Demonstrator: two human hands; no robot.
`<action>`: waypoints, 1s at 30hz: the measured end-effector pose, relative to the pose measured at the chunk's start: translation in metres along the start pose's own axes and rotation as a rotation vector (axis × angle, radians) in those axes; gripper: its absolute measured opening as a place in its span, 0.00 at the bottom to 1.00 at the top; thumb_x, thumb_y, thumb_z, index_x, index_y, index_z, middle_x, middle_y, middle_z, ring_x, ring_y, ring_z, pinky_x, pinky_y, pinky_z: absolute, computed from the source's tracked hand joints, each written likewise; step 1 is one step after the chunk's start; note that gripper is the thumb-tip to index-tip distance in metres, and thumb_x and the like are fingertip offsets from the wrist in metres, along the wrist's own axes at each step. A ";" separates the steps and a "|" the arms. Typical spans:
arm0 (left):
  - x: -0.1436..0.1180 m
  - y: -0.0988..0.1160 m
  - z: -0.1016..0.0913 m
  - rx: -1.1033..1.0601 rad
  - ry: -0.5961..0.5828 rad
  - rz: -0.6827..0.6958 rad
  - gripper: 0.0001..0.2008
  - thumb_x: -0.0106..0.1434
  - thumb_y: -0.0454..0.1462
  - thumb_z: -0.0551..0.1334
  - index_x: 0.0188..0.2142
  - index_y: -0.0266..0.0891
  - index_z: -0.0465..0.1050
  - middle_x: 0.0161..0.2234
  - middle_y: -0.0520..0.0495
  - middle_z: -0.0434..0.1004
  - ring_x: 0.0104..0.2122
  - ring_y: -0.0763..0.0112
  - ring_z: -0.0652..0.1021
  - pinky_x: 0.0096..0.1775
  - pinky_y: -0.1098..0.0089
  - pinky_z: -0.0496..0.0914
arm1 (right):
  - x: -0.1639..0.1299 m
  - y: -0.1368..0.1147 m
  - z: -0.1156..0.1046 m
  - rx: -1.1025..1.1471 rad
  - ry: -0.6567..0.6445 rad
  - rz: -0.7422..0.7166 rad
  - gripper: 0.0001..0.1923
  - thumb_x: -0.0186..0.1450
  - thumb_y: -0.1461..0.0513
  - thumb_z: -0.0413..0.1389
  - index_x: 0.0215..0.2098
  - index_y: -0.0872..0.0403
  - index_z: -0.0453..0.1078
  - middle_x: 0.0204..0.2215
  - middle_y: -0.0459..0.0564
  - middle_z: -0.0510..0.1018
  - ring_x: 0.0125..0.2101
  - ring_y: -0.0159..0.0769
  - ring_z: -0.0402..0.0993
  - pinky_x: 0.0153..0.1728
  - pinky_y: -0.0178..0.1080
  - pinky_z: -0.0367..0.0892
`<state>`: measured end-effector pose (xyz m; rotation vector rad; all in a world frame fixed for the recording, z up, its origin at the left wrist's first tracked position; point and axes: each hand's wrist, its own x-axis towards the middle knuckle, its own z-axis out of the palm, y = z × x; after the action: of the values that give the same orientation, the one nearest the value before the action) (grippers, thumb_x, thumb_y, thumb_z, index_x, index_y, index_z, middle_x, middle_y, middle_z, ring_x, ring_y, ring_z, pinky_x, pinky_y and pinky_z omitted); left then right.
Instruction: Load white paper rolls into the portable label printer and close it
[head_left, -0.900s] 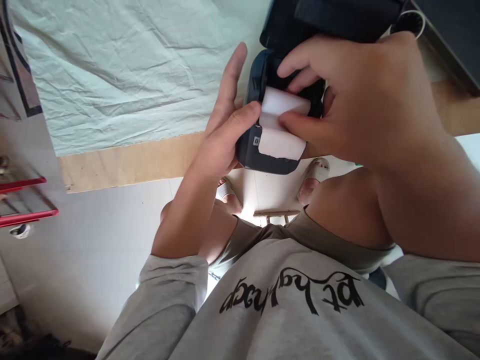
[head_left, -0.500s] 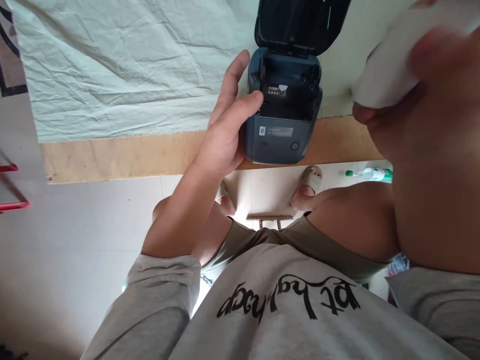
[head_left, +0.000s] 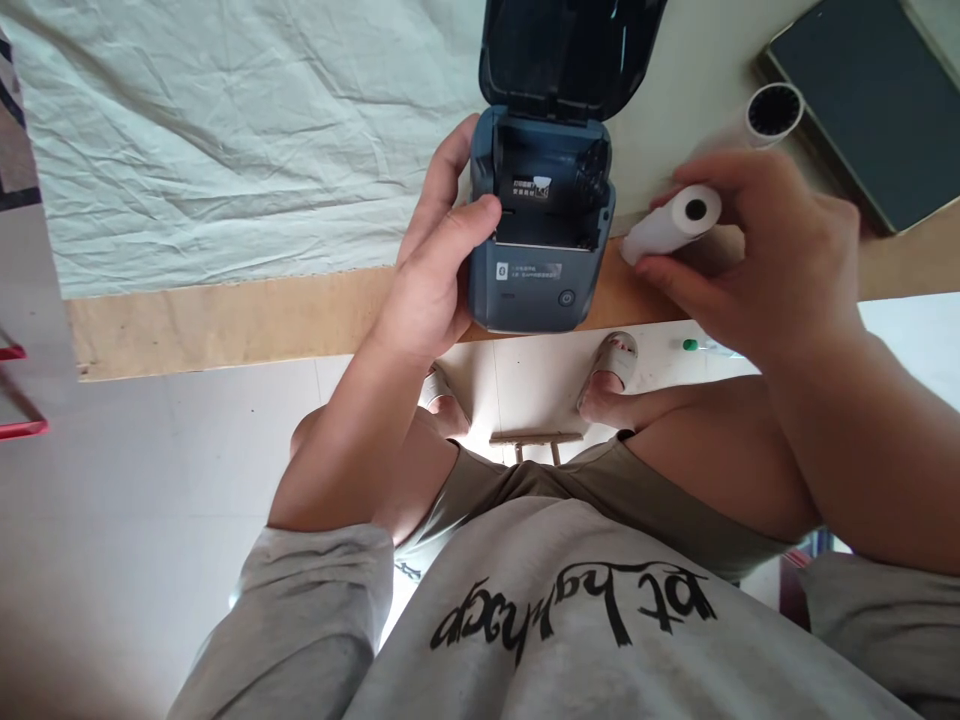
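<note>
My left hand (head_left: 442, 250) grips the left side of a dark blue label printer (head_left: 536, 285), its thumb on the rim of the paper bay. The printer's black lid (head_left: 566, 55) is tipped back, and no roll sits in the bay. To the right, my right hand (head_left: 772, 240) pinches a white paper roll (head_left: 667, 225) between thumb and fingers, its end with a dark core hole showing. The roll is beside the printer, apart from it. Behind my right hand stands a white cylinder (head_left: 776, 110) with a dark round end.
A dark flat box or device (head_left: 870, 100) lies at the upper right. Pale green cloth (head_left: 247, 140) covers the table, whose wooden edge (head_left: 225, 330) runs in front of me. Below are my legs, a small stool (head_left: 536, 438) and a green-capped bottle (head_left: 705, 346) on the floor.
My right hand has come down and left from the upper right, bringing the paper roll close to the printer. The white cylinder and dark flat object have come into view. The printer sits slightly further left.
</note>
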<state>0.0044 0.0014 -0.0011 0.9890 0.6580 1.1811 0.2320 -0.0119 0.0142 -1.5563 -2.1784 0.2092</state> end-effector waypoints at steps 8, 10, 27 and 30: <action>0.002 0.003 0.003 0.002 0.027 -0.039 0.16 0.57 0.35 0.52 0.46 0.47 0.59 0.45 0.53 0.69 0.47 0.66 0.70 0.47 0.62 0.69 | 0.018 0.028 -0.008 0.106 0.266 -0.025 0.24 0.53 0.60 0.53 0.49 0.55 0.60 0.44 0.54 0.63 0.37 0.26 0.66 0.32 0.32 0.63; 0.001 0.005 0.008 0.039 0.045 -0.052 0.16 0.58 0.36 0.50 0.47 0.46 0.59 0.45 0.53 0.68 0.47 0.67 0.71 0.47 0.62 0.69 | 0.026 0.027 -0.005 0.054 0.140 0.009 0.24 0.53 0.59 0.54 0.49 0.53 0.60 0.46 0.54 0.61 0.41 0.27 0.64 0.35 0.32 0.64; 0.002 0.008 0.004 0.086 0.066 -0.117 0.21 0.55 0.39 0.55 0.50 0.48 0.57 0.47 0.53 0.70 0.49 0.62 0.70 0.45 0.62 0.68 | 0.039 0.023 0.004 0.072 0.115 0.005 0.28 0.53 0.62 0.55 0.52 0.48 0.57 0.46 0.51 0.64 0.44 0.31 0.64 0.42 0.35 0.64; 0.003 0.009 0.004 0.118 0.054 -0.111 0.22 0.54 0.42 0.56 0.50 0.48 0.56 0.48 0.53 0.69 0.50 0.60 0.70 0.44 0.61 0.69 | 0.039 0.017 0.000 0.320 0.199 0.008 0.26 0.57 0.56 0.52 0.53 0.52 0.54 0.49 0.52 0.60 0.45 0.32 0.64 0.37 0.34 0.65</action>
<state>0.0043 0.0034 0.0085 1.0090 0.8231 1.0844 0.2364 0.0296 0.0187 -1.3454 -1.8793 0.3691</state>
